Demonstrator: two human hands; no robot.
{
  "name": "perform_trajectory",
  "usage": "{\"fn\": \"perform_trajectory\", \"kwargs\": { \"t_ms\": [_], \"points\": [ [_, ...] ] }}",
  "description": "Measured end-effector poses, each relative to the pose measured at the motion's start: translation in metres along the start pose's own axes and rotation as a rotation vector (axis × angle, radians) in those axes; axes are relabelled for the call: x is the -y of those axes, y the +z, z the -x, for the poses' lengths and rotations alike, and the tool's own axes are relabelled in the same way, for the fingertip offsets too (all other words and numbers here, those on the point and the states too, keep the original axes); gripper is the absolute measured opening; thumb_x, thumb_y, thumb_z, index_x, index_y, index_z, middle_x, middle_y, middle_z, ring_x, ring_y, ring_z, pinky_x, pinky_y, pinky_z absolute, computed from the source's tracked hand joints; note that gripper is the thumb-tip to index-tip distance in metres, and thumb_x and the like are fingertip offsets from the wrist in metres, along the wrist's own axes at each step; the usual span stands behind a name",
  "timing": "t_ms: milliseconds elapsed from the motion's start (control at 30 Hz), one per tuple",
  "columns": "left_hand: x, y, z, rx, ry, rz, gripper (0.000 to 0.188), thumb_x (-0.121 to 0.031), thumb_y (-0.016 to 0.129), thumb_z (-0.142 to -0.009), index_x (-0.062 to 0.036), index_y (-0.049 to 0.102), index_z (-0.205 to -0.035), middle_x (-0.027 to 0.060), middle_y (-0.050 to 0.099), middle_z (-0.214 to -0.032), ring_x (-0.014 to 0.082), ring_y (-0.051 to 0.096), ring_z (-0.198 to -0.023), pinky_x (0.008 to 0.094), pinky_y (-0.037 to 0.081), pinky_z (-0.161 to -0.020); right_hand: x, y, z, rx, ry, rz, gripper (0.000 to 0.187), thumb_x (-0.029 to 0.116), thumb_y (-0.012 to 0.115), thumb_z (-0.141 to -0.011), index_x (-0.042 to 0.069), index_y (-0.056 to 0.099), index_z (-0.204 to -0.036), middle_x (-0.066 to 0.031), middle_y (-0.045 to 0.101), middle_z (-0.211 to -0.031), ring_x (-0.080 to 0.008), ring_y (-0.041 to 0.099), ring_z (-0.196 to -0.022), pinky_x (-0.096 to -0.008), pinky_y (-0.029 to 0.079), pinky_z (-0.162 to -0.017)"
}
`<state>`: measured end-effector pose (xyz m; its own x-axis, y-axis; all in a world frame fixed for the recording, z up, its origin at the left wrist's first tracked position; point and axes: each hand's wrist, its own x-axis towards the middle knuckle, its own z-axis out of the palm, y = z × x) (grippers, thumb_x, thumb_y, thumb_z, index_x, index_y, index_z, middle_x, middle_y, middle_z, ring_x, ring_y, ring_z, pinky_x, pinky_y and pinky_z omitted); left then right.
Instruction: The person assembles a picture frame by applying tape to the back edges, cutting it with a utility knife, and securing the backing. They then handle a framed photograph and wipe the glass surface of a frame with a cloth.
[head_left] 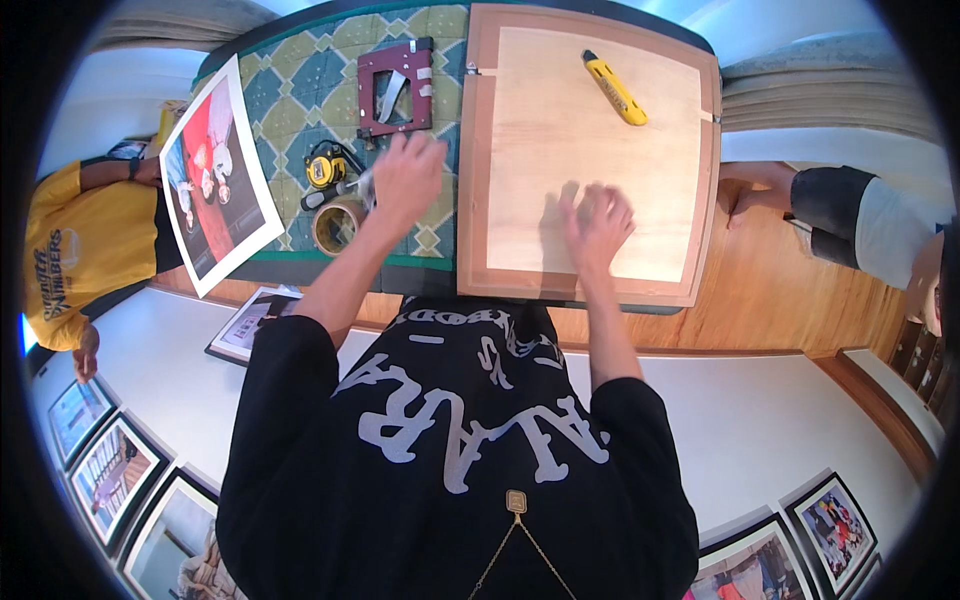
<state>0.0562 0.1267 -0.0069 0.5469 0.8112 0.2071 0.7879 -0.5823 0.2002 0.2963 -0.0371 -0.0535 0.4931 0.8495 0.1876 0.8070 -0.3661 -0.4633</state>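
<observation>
My left hand (pixel 408 182) hovers over a green patterned quilt (pixel 295 100), blurred by motion, so its grip cannot be made out. Beside it lie a roll of brown tape (pixel 338 226), a yellow and black tape measure (pixel 325 165) and a pale shiny thing too blurred to name. Just beyond is a dark red square frame-like tool (pixel 367 92) with a silver curved piece in its opening. Over a light wooden panel (pixel 530 150) edged with brown tape (pixel 480 200), my right hand (pixel 598 225) is open, fingers apart and empty. A yellow utility knife (pixel 615 88) lies on the panel's far part.
A person in a yellow shirt (pixel 100 235) stands at left, near a large photo print (pixel 225 185) tilted over the table edge. Another person in dark shorts (pixel 832 205) is at right. Framed pictures (pixel 125 475) lie or lean behind me, over wooden flooring (pixel 760 290).
</observation>
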Motion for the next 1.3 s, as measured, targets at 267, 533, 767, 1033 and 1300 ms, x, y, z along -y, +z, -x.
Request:
{"fn": "perform_trajectory", "kwargs": {
  "t_ms": [267,533,767,1033,1300],
  "points": [
    [-0.003,0.077,-0.111,-0.205,-0.052,0.045,0.035,-0.039,0.071,-0.076,-0.0137,0.067,-0.100,0.0059,0.064,-0.100,0.0261,0.056,-0.098,0.0449,0.036,-0.083,-0.031,0.022,-0.174,-0.207,-0.039,0.205,0.049,0.030,0.070,-0.082,0.015,0.056,-0.127,-0.0170,0.049,-0.126,-0.0355,0.045,-0.119,-0.0497,0.035,-0.097],
    [0.021,0.084,-0.132,-0.131,-0.307,0.131,0.046,-0.051,0.071,-0.075,-0.0129,0.062,-0.099,0.0059,0.066,-0.085,0.0292,0.061,-0.091,0.0446,0.040,-0.080,-0.034,0.054,-0.186,-0.003,-0.092,0.112,0.049,0.028,0.069,-0.084,0.010,0.055,-0.127,-0.0150,0.058,-0.112,-0.0355,0.055,-0.100,-0.0494,0.046,-0.084],
    [0.068,-0.066,0.049,0.190,-0.229,-0.194,0.083,-0.047,0.089,-0.043,-0.0201,0.061,-0.117,0.0117,0.057,-0.116,0.0341,0.054,-0.111,0.0499,0.042,-0.092,0.012,0.037,-0.163,-0.292,-0.260,0.040,0.044,0.033,0.072,-0.081,0.006,0.062,-0.115,-0.0161,0.060,-0.108,-0.0354,0.055,-0.103,-0.0471,0.045,-0.085],
    [-0.010,-0.061,0.092,0.144,-0.752,1.021,0.051,-0.022,0.083,-0.071,-0.0104,0.062,-0.116,0.0085,0.062,-0.114,0.0194,0.062,-0.098,0.0311,0.050,-0.084,0.106,-0.007,0.023,0.511,-0.450,-0.866,0.054,0.039,0.080,-0.072,0.001,0.065,-0.107,-0.0176,0.061,-0.114,-0.0372,0.055,-0.109,-0.0455,0.043,-0.094],
    [-0.159,0.008,0.051,0.172,-0.477,1.343,0.011,-0.011,0.078,-0.079,-0.0016,0.072,-0.078,0.0039,0.066,-0.077,0.0118,0.062,-0.078,0.0266,0.048,-0.069,0.000,-0.116,0.046,0.532,-0.062,-0.952,0.038,0.037,0.071,-0.085,0.000,0.069,-0.092,-0.0171,0.066,-0.090,-0.0294,0.062,-0.084,-0.0415,0.046,-0.075]
  ]
}}
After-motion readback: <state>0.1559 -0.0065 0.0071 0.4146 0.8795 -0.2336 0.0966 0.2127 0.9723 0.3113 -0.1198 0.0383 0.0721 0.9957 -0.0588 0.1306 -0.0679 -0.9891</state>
